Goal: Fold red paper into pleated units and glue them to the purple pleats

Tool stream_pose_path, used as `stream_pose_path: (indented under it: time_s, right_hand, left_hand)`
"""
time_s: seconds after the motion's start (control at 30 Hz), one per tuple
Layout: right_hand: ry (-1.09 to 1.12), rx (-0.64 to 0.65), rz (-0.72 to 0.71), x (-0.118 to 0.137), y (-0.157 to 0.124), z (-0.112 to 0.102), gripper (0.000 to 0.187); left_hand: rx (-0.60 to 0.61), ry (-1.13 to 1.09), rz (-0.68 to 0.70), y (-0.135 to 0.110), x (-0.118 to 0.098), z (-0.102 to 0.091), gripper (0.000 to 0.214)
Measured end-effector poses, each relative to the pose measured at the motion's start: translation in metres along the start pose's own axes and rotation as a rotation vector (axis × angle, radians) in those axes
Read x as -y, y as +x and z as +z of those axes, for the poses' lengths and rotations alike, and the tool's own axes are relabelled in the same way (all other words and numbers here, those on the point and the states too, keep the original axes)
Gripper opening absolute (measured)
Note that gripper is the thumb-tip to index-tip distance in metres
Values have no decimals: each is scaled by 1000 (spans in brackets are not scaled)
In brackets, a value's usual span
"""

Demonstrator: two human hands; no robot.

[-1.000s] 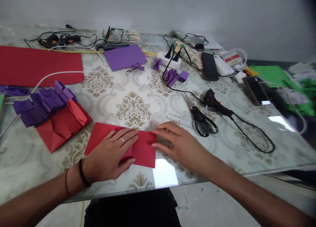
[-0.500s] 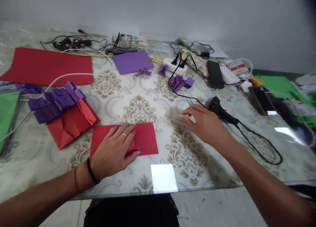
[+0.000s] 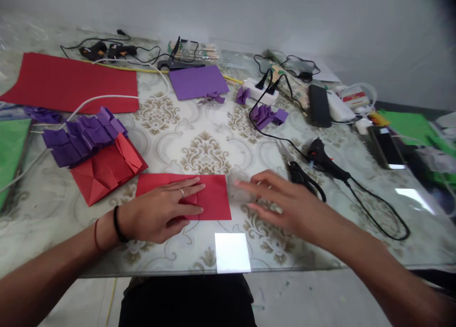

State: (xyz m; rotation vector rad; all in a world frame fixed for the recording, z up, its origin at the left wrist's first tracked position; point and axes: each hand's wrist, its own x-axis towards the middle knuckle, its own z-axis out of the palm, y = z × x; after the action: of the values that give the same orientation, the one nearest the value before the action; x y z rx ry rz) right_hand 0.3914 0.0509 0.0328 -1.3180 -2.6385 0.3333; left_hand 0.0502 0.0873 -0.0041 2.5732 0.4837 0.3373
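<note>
A folded strip of red paper (image 3: 214,199) lies flat near the table's front edge. My left hand (image 3: 166,208) rests on its left part, fingers stretched out and pressing a folded layer whose edge runs under the fingertips. To the right of the strip, my right hand (image 3: 281,199) hovers with fingers spread and holding nothing, its fingertips smeared by motion. Just beyond the right hand lie scissors (image 3: 301,175) with black handles, partly hidden by it. Left of the strip sits a folded red paper piece (image 3: 103,172), with pleated purple paper (image 3: 85,137) against it.
A black glue gun (image 3: 322,158) with a looping cord lies at right, near phones (image 3: 386,146). Behind are a white power strip (image 3: 261,92), purple folded pieces (image 3: 265,116), a purple sheet (image 3: 199,82) and red sheets (image 3: 78,82). A white cable (image 3: 107,98) crosses the left side.
My right hand has opened its fingers and come nearer the strip's right end, uncovering the scissors. My left hand has flattened, its fingers now pointing right. The view has shifted slightly.
</note>
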Motion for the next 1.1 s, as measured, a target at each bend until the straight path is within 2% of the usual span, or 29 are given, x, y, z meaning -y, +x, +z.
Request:
stream_pose_path:
  time_s: [0.13, 0.23, 0.33, 0.5, 0.73, 0.87, 1.1]
  right_hand:
    - [-35, 194, -193, 40, 12, 5, 41]
    - [-107, 268, -214, 56, 23, 10, 43]
    - [-168, 283, -208, 65, 28, 12, 46]
    - [-212, 271, -143, 72, 25, 13, 40]
    - [-215, 359, -114, 78, 28, 15, 48]
    - [-199, 387, -95, 81, 31, 14, 48]
    - [-209, 428, -112, 80, 29, 15, 59]
  left_hand:
    - [14, -4, 32, 0, 5, 2, 47]
    - [8, -7, 38, 1, 6, 3, 47]
    - [9, -36, 14, 2, 6, 3, 47]
    - [-7, -158, 4, 2, 6, -2, 49]
    - [73, -177, -2, 0, 6, -10, 27]
    - [82, -183, -16, 0, 4, -12, 34]
    - [72, -155, 30, -1, 8, -8, 53]
